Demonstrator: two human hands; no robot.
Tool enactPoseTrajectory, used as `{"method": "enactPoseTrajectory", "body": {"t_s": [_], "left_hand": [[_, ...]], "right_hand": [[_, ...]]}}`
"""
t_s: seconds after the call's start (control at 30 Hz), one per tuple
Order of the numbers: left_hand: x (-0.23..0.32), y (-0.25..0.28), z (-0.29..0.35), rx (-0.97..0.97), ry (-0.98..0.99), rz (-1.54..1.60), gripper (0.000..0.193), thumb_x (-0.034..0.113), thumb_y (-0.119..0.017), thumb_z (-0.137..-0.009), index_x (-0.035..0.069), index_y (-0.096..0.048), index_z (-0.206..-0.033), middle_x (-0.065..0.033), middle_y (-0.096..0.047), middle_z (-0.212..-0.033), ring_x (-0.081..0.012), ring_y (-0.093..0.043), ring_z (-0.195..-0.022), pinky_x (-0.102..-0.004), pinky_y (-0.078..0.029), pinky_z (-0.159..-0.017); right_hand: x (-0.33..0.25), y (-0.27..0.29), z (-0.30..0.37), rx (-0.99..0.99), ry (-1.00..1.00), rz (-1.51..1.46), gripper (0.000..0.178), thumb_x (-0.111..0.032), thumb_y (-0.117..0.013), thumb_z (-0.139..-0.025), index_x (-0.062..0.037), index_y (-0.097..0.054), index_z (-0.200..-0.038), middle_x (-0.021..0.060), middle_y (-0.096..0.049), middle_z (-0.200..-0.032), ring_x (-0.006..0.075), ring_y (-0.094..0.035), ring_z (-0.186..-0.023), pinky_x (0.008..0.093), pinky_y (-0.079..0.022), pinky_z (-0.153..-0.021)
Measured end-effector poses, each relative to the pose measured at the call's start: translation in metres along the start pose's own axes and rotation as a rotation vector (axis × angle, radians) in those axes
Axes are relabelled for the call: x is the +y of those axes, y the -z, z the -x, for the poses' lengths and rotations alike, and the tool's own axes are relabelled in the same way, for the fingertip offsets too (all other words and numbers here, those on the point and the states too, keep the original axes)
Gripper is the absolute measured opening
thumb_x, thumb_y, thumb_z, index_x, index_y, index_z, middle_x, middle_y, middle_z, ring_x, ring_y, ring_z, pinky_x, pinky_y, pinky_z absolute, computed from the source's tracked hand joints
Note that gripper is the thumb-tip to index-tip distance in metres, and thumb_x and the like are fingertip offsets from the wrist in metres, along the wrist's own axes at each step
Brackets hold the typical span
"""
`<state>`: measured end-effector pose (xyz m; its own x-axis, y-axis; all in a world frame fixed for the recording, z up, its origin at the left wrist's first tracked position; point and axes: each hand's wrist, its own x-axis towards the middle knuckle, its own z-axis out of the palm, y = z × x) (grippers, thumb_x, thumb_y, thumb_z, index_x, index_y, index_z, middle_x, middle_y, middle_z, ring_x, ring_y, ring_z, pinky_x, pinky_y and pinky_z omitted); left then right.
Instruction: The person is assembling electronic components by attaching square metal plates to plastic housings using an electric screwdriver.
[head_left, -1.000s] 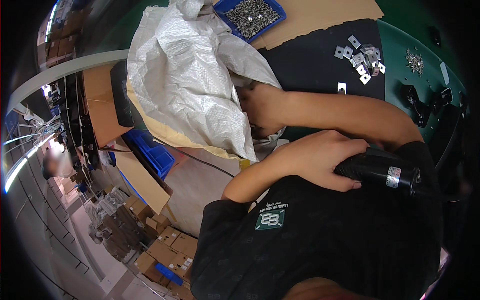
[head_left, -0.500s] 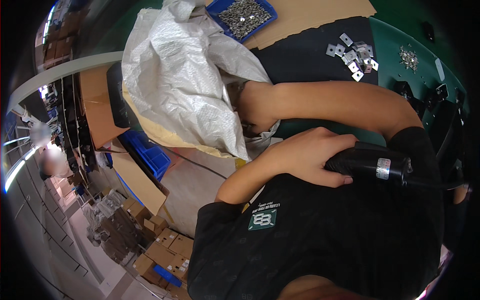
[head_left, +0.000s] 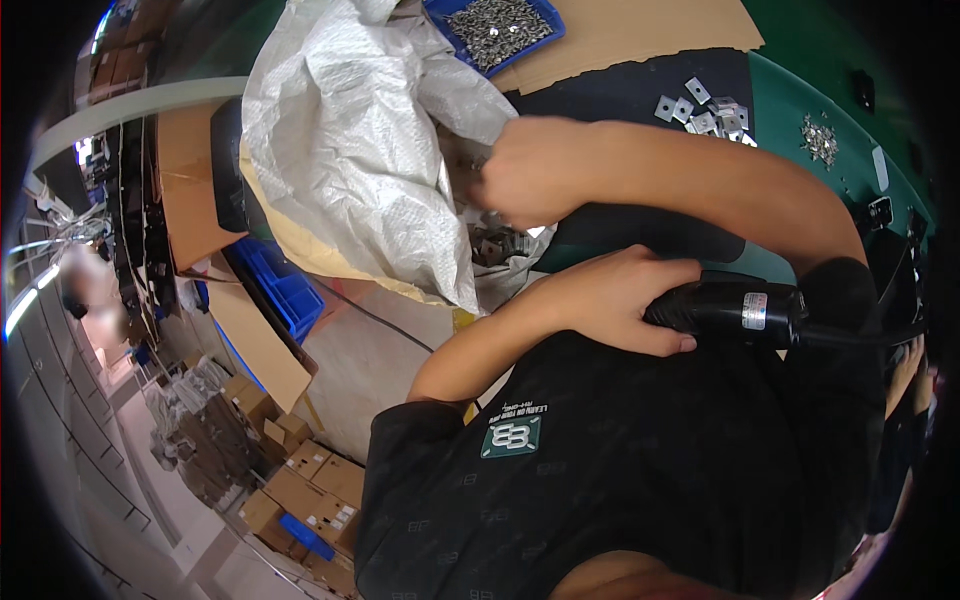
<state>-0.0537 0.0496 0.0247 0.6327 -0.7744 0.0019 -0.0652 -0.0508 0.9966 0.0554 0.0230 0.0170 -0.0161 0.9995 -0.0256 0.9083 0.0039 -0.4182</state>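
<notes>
My left hand (head_left: 625, 305) is closed round the ribbed end of a black corded electric screwdriver (head_left: 735, 310), held across my front. The tool's tip is not visible. At the mouth of a white woven sack (head_left: 350, 130), my right hand (head_left: 535, 175) has its fingers curled, slightly blurred. Its fingertips are partly hidden, and what they hold cannot be made out. Below that hand, small metal parts (head_left: 497, 245) show inside the sack's opening.
Square metal plates with holes (head_left: 705, 122) lie on a black mat (head_left: 610, 100). Beyond the sack, a blue tray (head_left: 555, 30) of screws stands by flat cardboard (head_left: 660, 25). Small metal pieces (head_left: 818, 142) lie at right on the green table (head_left: 785, 100). Blue bins (head_left: 285, 295) are at left.
My right hand has drawn back from deeper in the sack, upward and to the right, uncovering metal parts. My left hand keeps the screwdriver. The view has shifted a little.
</notes>
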Motion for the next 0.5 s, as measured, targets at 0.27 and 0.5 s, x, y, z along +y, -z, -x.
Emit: {"method": "enactPoseTrajectory", "body": {"t_s": [0.27, 0.5], "left_hand": [[0.001, 0.0, -0.012, -0.036, 0.058, 0.035, 0.04, 0.032, -0.072, -0.073, -0.001, -0.054, -0.088, -0.0154, -0.058, -0.064, -0.0339, -0.061, -0.062, -0.0398, -0.046, -0.056], [-0.006, -0.011, -0.012, 0.017, -0.117, 0.016, 0.041, 0.028, -0.074, -0.072, 0.0, -0.055, -0.095, -0.013, -0.057, -0.068, -0.0327, -0.058, -0.061, -0.0365, -0.045, -0.054]], "right_hand": [[0.059, -0.016, 0.107, 0.105, -0.362, 0.12, 0.023, -0.025, -0.064, -0.078, -0.0052, -0.057, -0.087, 0.0106, -0.062, -0.082, 0.0295, -0.061, -0.083, 0.0417, -0.049, -0.068], [0.038, -0.007, 0.093, 0.396, -0.14, 0.354, 0.018, -0.02, -0.065, -0.076, -0.0066, -0.059, -0.086, 0.005, -0.059, -0.082, 0.0244, -0.059, -0.082, 0.0387, -0.049, -0.068]]}}
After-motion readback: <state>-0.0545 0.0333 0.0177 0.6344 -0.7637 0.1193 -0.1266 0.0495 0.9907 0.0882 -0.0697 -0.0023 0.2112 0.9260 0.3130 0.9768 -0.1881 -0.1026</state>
